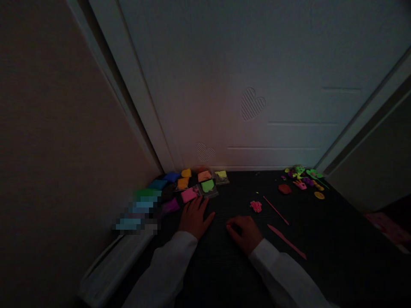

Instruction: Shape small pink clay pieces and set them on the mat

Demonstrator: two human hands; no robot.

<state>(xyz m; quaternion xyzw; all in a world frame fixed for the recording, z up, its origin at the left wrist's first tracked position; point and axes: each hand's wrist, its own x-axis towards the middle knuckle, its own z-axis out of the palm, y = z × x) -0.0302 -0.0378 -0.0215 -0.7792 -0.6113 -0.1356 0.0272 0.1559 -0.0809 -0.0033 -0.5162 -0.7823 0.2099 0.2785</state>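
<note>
Pink clay bit point(228, 226), tiny, pinched between curled thumb and forefinger of the right hand point(245, 233), over the black table point(221, 273). Left hand point(194, 217) spread, palm down, holding nothing, fingertips by the pink clay packet point(190, 194); I can't tell if touching. Outward I see a pink clay cluster point(256, 206), pink stick tool point(276, 211), pink clay knife point(287, 241) right, green clay flower point(314, 173) far right.

passage: worktop point(221, 273) between left hand point(195, 216) and right hand point(244, 233) | ahead-left: pink packet point(190, 194) | right: pink knife point(287, 241) (lying flat) | back: upright panel point(218, 85)
</note>
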